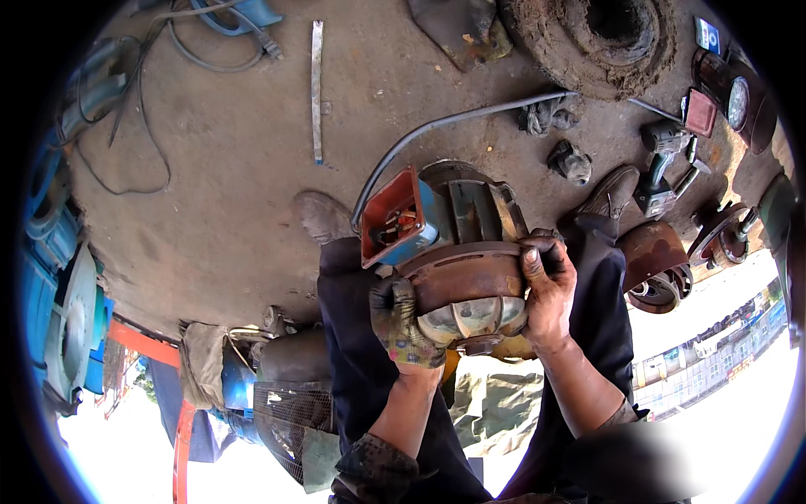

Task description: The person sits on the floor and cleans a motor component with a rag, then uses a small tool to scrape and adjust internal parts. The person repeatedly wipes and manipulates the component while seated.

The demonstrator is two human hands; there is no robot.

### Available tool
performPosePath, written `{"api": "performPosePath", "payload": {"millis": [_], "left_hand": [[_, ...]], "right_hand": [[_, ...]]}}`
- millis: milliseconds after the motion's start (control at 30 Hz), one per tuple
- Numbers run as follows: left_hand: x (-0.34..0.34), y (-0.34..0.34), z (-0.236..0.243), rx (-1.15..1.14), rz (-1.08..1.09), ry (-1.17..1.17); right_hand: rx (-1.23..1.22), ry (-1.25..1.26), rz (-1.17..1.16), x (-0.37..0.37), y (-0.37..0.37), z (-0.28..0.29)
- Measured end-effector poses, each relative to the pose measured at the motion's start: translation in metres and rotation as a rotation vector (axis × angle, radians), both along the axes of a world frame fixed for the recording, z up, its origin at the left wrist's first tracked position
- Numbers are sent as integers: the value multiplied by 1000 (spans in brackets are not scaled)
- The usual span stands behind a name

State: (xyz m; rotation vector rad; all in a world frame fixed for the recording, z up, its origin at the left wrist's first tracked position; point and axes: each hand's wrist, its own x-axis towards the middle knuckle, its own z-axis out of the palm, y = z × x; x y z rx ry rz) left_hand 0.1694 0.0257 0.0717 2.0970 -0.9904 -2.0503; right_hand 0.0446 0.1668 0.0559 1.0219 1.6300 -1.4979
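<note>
Between my knees stands an electric motor (pixel 468 279) with a rusty brown band, a pale ribbed end and dark cooling fins. An open terminal box (pixel 401 223), blue outside and red inside, sits on its left side with loose wires showing. From this box a grey cable (pixel 437 126) curves away to the far right. My left hand (pixel 403 323), in a dirty patterned glove, is closed against the motor's near left side, its fingertips partly hidden. My bare, grease-stained right hand (pixel 547 281) grips the band's right edge between thumb and fingers.
A cordless power tool (pixel 661 168), crumpled dark rags (pixel 571 161) and a brown cylindrical housing (pixel 656 256) lie to the right. A large mud-caked ring (pixel 592 42) is at the far side. A flat metal strip (pixel 316 92) and a plugged cord (pixel 267 46) lie far left.
</note>
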Motion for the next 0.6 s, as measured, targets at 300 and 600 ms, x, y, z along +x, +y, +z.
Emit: {"api": "performPosePath", "payload": {"millis": [300,600], "left_hand": [[9,0,-6,-27,-6,-33],[15,1,-8,2,-30,39]], "right_hand": [[-13,20,65,-3,-8,3],[15,-37,116,-8,-6,1]]}}
